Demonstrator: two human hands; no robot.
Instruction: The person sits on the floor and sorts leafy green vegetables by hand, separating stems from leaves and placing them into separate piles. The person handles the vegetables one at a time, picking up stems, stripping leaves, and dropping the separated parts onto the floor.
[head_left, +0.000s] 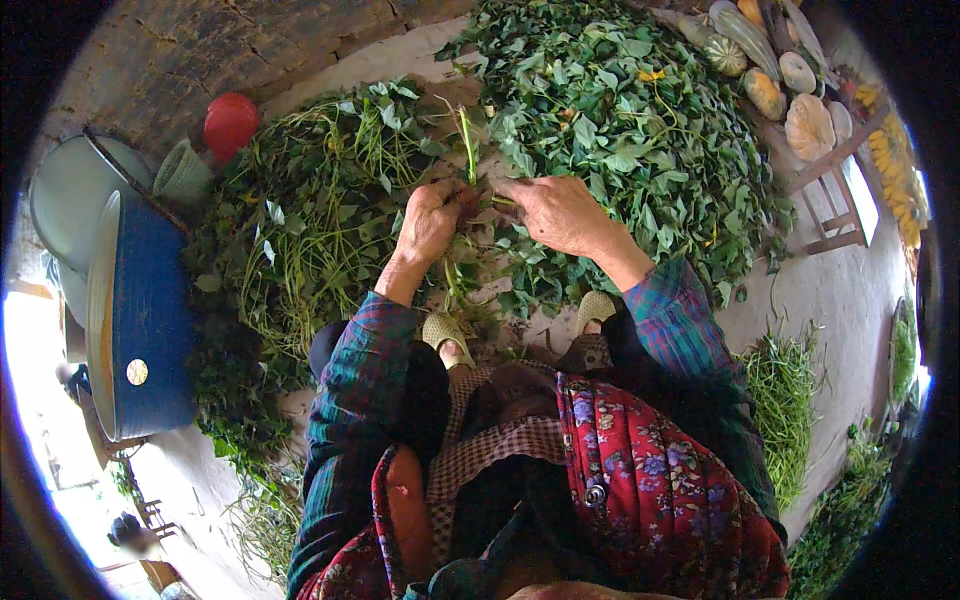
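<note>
In my left hand is a pale green stem, its far end pointing up and away from me. My right hand pinches a short piece of green stalk between thumb and fingers, a little to the right of the left hand. Both hands hang over the gap between two heaps. To the left lies a tangled heap of leafy vines with bare stalks. On the right rises a larger heap of broad green leaves. The fingertips are partly hidden by shadow.
A large blue tub, a red plastic vessel and a pale green basket stand left. Pumpkins lie at far right near a wooden stool. A pile of stripped stalks lies by my right side. People are at lower left.
</note>
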